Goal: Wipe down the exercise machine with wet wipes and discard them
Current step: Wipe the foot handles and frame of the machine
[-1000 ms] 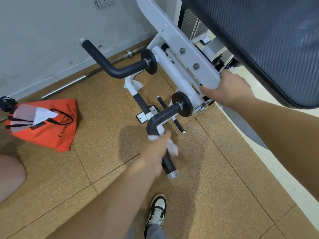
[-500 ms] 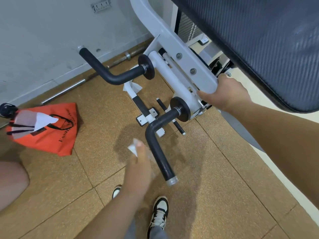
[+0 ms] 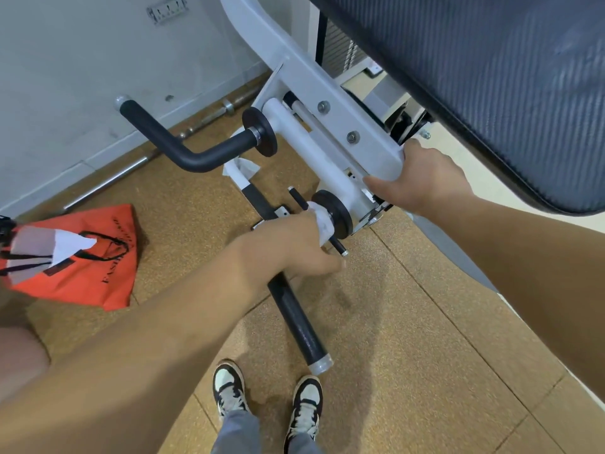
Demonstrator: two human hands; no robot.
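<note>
The exercise machine has a white frame arm (image 3: pixel 314 93) with two black padded handles. My left hand (image 3: pixel 294 247) is wrapped around the upper bend of the near handle (image 3: pixel 298 326), pressing a white wet wipe (image 3: pixel 322 221) against it next to the black disc (image 3: pixel 337 211). My right hand (image 3: pixel 422 178) grips the lower end of the white frame arm. The far handle (image 3: pixel 183 149) sticks out toward the wall. A second white wipe (image 3: pixel 240 168) lies draped on the low bar below the far handle.
An orange tote bag (image 3: pixel 82 267) with paper in it lies on the cork floor at left. A barbell (image 3: pixel 108 181) rests along the wall. The big black seat pad (image 3: pixel 491 77) overhangs at upper right. My two shoes (image 3: pixel 268 398) stand just behind the near handle's tip.
My left hand came off the near handle's lower grip with the wipe, swung left, then moved up to the bend by the black disc. My right hand stayed on the frame.
</note>
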